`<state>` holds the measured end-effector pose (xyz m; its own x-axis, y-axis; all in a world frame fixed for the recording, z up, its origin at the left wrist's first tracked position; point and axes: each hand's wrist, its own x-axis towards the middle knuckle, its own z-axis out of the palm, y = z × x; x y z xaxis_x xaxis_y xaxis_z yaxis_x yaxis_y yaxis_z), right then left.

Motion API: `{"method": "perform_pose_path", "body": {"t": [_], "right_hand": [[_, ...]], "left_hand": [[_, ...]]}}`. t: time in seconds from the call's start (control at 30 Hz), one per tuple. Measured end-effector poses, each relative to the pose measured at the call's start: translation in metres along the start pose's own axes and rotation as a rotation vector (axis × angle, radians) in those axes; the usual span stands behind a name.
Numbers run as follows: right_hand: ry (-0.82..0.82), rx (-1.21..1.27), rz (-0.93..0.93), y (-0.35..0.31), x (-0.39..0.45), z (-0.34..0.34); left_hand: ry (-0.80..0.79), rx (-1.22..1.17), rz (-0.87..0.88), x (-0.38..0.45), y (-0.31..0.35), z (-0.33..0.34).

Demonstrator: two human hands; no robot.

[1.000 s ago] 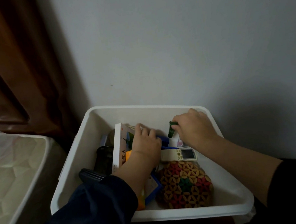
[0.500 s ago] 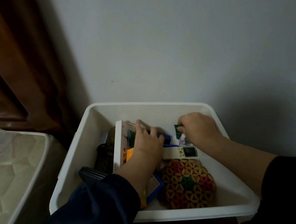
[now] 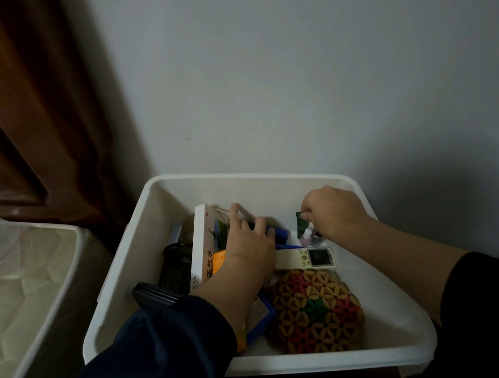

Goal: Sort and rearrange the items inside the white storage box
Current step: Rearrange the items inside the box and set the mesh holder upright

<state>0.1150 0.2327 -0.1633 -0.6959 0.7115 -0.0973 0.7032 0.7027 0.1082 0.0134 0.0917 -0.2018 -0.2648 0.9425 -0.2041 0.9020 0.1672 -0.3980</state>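
The white storage box (image 3: 259,181) stands against the wall. Both my hands are inside it. My left hand (image 3: 249,243) lies flat over a blue item (image 3: 280,234), pressing against a tall white carton (image 3: 201,242) that stands on edge. My right hand (image 3: 332,211) pinches the top of a small green tube (image 3: 301,225) near the back right. Two small bottles (image 3: 308,238) stand beside the tube. A white remote (image 3: 306,257) lies across the middle. In front of it rests a round patterned mat (image 3: 315,310). A blue box (image 3: 260,315) is partly hidden under my left forearm.
A dark mesh cup (image 3: 174,264) and a black flat item (image 3: 153,294) sit along the box's left wall. Left of the box stands a pale bin lined with plastic (image 3: 23,286). A brown wooden door (image 3: 14,104) fills the upper left.
My right hand has shifted right and lowered the green tube beside the small bottles. My left hand has stayed on the blue item. The view has dropped slightly closer.
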Motion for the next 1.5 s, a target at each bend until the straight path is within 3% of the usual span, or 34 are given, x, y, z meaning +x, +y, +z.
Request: {"method": "perform_pose_path", "body": {"t": [0.37,0.53,0.6,0.87,1.2,1.33,1.5], "right_hand": [[0.057,-0.091,-0.086,0.01,0.0,-0.007],[0.421,-0.14,-0.261,0.033,-0.023,-0.017],[0.534,0.001,-0.244,0.046,-0.035,-0.013],[0.449,0.312,-0.097,0.053,-0.036,0.008],[0.46,0.273,-0.092,0.052,-0.036,0.008],[0.53,0.149,-0.127,0.049,-0.04,0.002],[0.707,-0.051,-0.312,0.035,-0.045,-0.013]], "left_hand": [[-0.006,-0.015,0.011,-0.001,0.001,0.0],[0.003,-0.032,0.008,0.0,0.001,0.005],[0.008,-0.033,0.016,0.0,0.001,0.006],[0.027,-0.01,0.051,0.002,0.002,0.008],[0.025,-0.079,0.057,-0.001,0.0,-0.001],[0.103,-0.133,0.016,-0.013,-0.01,-0.021],[0.419,-0.296,-0.194,-0.049,-0.053,-0.043]]}}
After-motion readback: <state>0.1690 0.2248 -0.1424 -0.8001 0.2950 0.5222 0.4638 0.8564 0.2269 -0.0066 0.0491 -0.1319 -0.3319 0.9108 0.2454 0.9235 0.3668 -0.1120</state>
